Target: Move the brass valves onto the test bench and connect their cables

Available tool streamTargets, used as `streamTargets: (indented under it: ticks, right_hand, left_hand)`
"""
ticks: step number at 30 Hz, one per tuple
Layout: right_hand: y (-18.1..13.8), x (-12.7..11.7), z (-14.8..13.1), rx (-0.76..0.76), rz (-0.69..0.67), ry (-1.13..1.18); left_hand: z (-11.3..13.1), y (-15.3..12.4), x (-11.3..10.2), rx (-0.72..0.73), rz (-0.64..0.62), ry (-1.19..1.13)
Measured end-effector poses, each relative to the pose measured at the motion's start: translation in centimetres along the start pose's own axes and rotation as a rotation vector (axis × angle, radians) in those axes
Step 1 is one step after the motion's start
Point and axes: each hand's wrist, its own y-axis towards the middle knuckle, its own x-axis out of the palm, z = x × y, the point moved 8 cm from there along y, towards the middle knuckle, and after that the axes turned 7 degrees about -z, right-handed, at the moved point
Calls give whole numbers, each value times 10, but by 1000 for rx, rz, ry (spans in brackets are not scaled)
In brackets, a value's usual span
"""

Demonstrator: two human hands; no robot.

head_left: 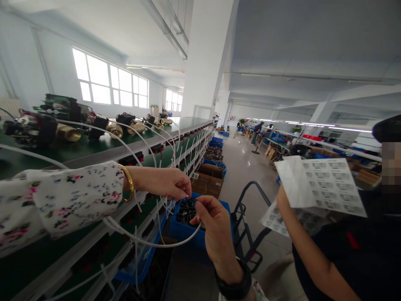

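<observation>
My left hand (172,184), below a gold bangle and a flowered sleeve, has thumb and forefinger pinched together. A tiny pale bit shows at those fingertips, too small to name. Close by on the right, my right hand (216,228), with a black wristband, is closed on the end part of a white cable (153,243). This cable curves from under my left forearm up into the right palm. The two sets of fingertips nearly meet above a blue bin (188,235) of dark parts and wires.
Brass valve assemblies (67,133) with black housings stand on the green bench (40,156) at left, white cables hanging over its edge. Cardboard boxes (209,179) line the aisle. A black trolley handle (255,186) rises right. Nearby, a person's hand holds printed label sheets (332,184).
</observation>
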Motion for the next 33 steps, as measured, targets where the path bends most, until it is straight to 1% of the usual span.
streamTargets:
  ticks: [6,11,14,18,20,22,23,24,25,27,28,29,30,31,33]
  right_hand:
    - [-2,-3,2,15,7,39]
    - [-1,-4,2,-19,35,54]
    - [1,2,-2,-63,22,34]
    - [3,19,-7,-133,-13,-52]
    - [2,23,-8,-172,16,-77]
    - [2,24,-8,-207,54,-86]
    - [2,25,-8,-221,67,-86]
    - [2,25,-8,-233,73,-84]
    - [3,25,-9,-245,74,-77]
    - [4,26,-11,-272,70,-50]
    - [5,25,-13,-285,66,-37]
    - [5,25,-15,-297,61,-25]
    - [4,25,-17,-307,55,-14]
    - [2,25,-18,-310,44,-4]
    - [-3,26,-20,-295,8,9]
  left_hand:
    - [-3,-1,2,2,-43,-54]
    - [-3,-1,-1,12,10,-110]
    - [-2,-2,-2,2,29,-118]
    - [-3,-3,-3,-18,57,-81]
    - [-2,-2,-2,-15,75,-57]
    - [2,-2,1,-22,102,17]
    - [5,-4,1,-34,145,78]
    - [10,-7,0,-53,215,145]
    - [17,-12,-2,-74,320,225]
    - [35,-34,-9,-129,618,378]
    - [44,-49,-9,-164,760,418]
    - [49,-62,-6,-207,866,428]
    - [50,-74,0,-265,932,393]
    - [46,-82,9,-326,952,307]
    - [29,-87,34,-402,926,40]
